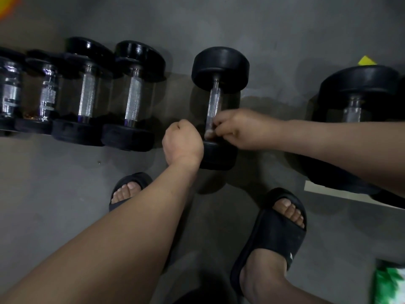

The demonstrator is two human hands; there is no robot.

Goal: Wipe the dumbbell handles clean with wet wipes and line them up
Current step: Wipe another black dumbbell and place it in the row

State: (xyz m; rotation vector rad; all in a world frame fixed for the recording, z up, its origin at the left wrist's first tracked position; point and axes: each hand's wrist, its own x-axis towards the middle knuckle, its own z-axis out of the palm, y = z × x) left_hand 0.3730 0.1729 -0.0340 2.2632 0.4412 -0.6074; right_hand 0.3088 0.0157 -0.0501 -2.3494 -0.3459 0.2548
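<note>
A black dumbbell stands on the grey floor in the middle, its knurled steel handle (214, 99) running away from me. My right hand (238, 130) comes in from the right and curls round the near end of that handle, pinching a small whitish wet wipe (208, 134) against the steel. My left hand (182, 141) is a closed fist just left of the dumbbell's near weight (219, 156), with nothing visible in it. Several dumbbells (133, 99) lie side by side in a row to the left. A larger dumbbell (355, 108) lies at the right, partly behind my right forearm.
My feet in black slides (131, 189) (274, 229) stand just in front of the middle dumbbell. A green and white packet (390, 284) lies at the bottom right. A pale flat strip (337, 194) lies under the large dumbbell, and a yellow scrap (367, 60) lies behind it.
</note>
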